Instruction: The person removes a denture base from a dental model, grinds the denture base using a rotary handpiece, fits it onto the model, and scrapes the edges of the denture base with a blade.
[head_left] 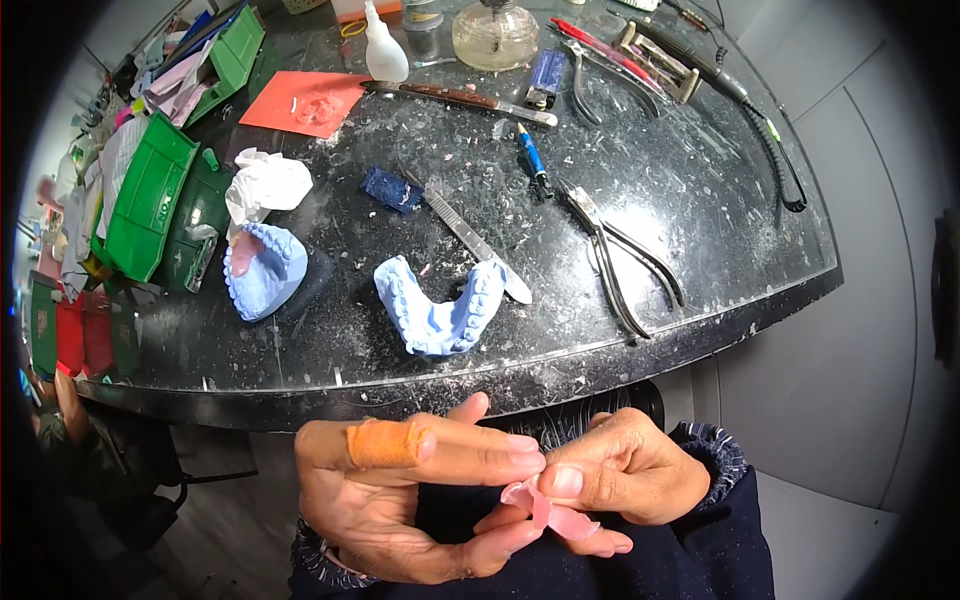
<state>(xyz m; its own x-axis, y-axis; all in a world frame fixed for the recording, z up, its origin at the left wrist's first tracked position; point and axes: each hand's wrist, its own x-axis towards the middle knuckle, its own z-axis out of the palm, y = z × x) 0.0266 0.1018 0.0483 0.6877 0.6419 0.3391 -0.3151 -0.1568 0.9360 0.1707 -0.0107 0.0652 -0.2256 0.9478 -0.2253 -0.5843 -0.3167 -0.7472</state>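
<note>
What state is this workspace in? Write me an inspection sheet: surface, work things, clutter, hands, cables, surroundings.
Surface: glossy black tabletop, littered with whitish specks.
Work things: thin translucent pink piece in the hands; pale-blue horseshoe-shaped dental model and pale-blue dental model with a pink patch on the tabletop.
Clutter: crumpled white tissue, flat salmon-red sheet, silver metal pliers with long handles, among other tools.
Hands: right hand pinches the pink piece; left hand, wearing an orange cloth-like bandage, touches it.
Cables: black ribbed cable curving near the tabletop's right edge.
Surroundings: green plastic bins at left; pale grey panels at right.
</note>
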